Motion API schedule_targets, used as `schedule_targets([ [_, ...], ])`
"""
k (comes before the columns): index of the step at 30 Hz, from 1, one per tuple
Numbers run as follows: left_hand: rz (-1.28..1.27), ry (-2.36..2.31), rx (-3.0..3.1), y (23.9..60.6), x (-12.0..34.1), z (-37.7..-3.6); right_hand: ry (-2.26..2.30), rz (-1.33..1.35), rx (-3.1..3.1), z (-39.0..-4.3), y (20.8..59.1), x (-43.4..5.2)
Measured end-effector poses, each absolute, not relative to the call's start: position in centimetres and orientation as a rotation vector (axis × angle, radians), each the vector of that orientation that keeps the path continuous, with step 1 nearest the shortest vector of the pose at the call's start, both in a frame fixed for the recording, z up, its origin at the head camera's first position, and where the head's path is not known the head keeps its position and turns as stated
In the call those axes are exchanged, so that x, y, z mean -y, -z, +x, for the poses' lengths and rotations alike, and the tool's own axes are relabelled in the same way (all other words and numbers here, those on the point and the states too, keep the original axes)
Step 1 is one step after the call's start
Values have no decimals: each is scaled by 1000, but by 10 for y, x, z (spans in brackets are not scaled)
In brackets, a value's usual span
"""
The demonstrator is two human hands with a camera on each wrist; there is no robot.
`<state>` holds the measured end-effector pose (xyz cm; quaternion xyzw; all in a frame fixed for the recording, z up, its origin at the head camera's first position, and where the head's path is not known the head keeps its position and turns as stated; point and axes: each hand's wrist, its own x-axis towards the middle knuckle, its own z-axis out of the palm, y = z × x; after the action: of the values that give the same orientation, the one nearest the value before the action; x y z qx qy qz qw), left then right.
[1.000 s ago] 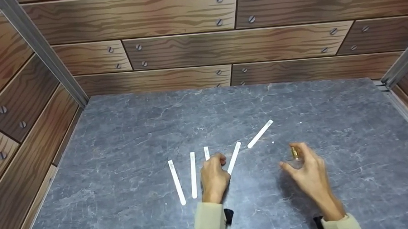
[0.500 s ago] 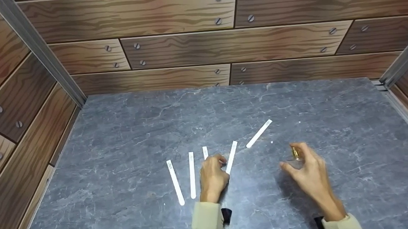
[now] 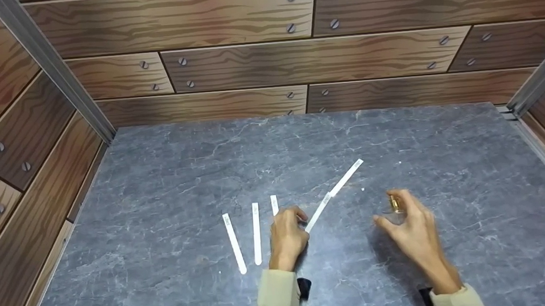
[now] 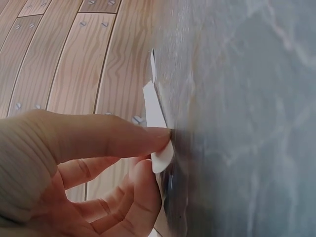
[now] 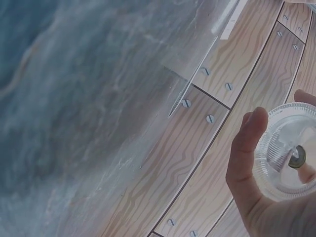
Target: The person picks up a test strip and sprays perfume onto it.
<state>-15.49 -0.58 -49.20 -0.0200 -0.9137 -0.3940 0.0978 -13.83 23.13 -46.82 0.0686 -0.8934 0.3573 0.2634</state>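
1. We take the grey stone tabletop (image 3: 168, 170) as our landmark; everything we handle lies on its near middle part.
2. Our left hand (image 3: 285, 236) pinches the near end of one white paper strip (image 3: 318, 212); the left wrist view shows thumb and finger curled against the strip (image 4: 157, 123), its tip pressed between them just off the tabletop.
3. That strip's long axis runs away from the pinch, out and to the right across the tabletop, so the free end is the far one.
4. Its far end comes right up to the near end of another strip (image 3: 347, 177), which lies on almost the same slanted line farther out; we cannot tell whether the two touch or overlap.
5. Our right hand (image 3: 414, 232) is curled round a small clear glass bottle (image 3: 394, 208) with a gold neck, held just above the tabletop, to the right of the pinched strip and apart from it; the right wrist view looks up at the bottle's round base (image 5: 291, 153).
6. Three more strips (image 3: 256, 233) lie flat to the left of the left hand, roughly parallel, nearer to it than to the right.
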Motion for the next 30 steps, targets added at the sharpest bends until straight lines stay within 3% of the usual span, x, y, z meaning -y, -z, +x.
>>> schedule_targets([
  [20, -191, 1404, 2772, 493, 10, -154, -976, 216, 2394, -139, 467, -231],
  [30, -157, 1922, 2632, 486, 12, -147, -976, 226, 2387, -138, 467, -229],
])
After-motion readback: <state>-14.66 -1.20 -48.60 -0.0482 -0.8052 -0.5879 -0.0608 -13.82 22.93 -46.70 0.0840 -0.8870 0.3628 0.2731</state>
